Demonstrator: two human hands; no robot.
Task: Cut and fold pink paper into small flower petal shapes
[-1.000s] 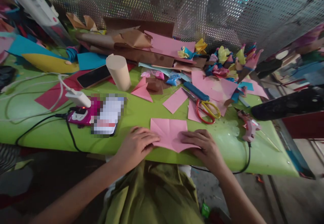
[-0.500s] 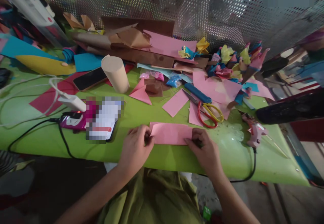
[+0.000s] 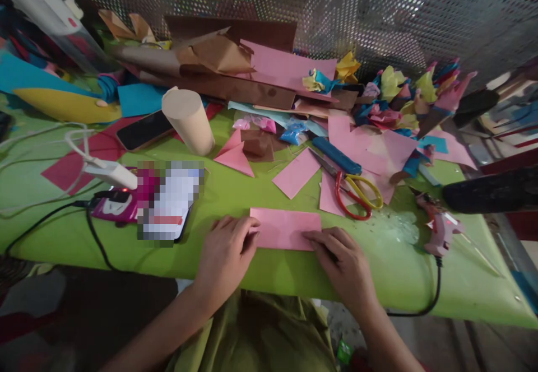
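Note:
A pink paper strip (image 3: 286, 229), apparently folded lengthwise, lies near the table's front edge between my hands. My left hand (image 3: 229, 251) is closed at its left end, thumb and fingers together on the paper. At the other end my right hand (image 3: 347, 260) pinches the lower right part of the strip, its fingertips resting on the paper. Beyond them lie another pink paper rectangle (image 3: 296, 172) and scissors (image 3: 353, 193) with red and yellow handles. A folded pink paper piece (image 3: 235, 156) is just left of that rectangle.
On the left are a phone (image 3: 172, 201), a magenta power strip (image 3: 120, 204) with cables, and a cardboard tube (image 3: 189, 120). A glue gun (image 3: 439, 229) and a dark bottle (image 3: 487, 193) are at right. Paper flowers (image 3: 390, 97) and sheets crowd the back of the green table (image 3: 420, 282).
The strip's two layers, slightly offset before, now lie flat and look even along the top. My right fingers have straightened over its right end. The camera view has shifted slightly.

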